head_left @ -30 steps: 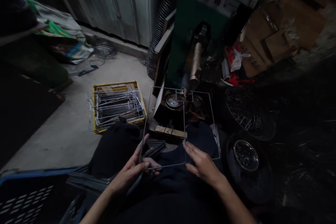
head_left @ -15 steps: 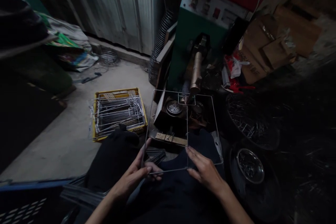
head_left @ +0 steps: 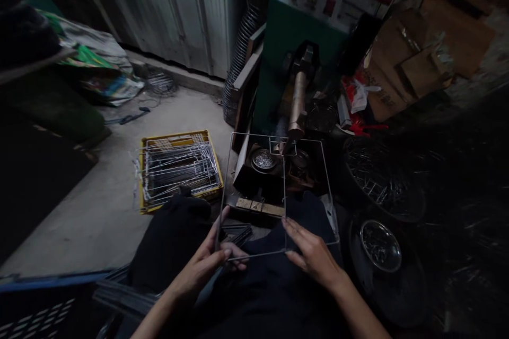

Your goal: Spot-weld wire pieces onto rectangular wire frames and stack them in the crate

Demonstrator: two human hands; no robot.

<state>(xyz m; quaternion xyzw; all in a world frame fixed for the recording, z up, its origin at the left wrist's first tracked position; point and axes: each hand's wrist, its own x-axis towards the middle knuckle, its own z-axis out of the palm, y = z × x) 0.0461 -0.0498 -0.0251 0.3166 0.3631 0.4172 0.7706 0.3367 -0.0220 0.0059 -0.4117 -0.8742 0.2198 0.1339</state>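
Thin steel wire, bent into a square frame [head_left: 278, 190] with a bar down its middle, is being held out over the lap, its far edge reaching under the brass electrode [head_left: 297, 106] of the green welder [head_left: 294, 37]. The near left corner of the frame is being pinched by the left hand [head_left: 204, 265], thumb and fingers closed on the wire. The near edge, where the middle bar meets it, is being touched by the right hand [head_left: 314, 257], its fingers laid flat and loosely spread; whether the wire is being gripped there cannot be told. The two hands are being kept apart, one at each side of the middle bar. More wire frames are being stored in a yellow crate [head_left: 178, 169] on the concrete floor [head_left: 103, 206] to the left. A round metal dish [head_left: 380, 244] is being seen at the right, near the right hand.
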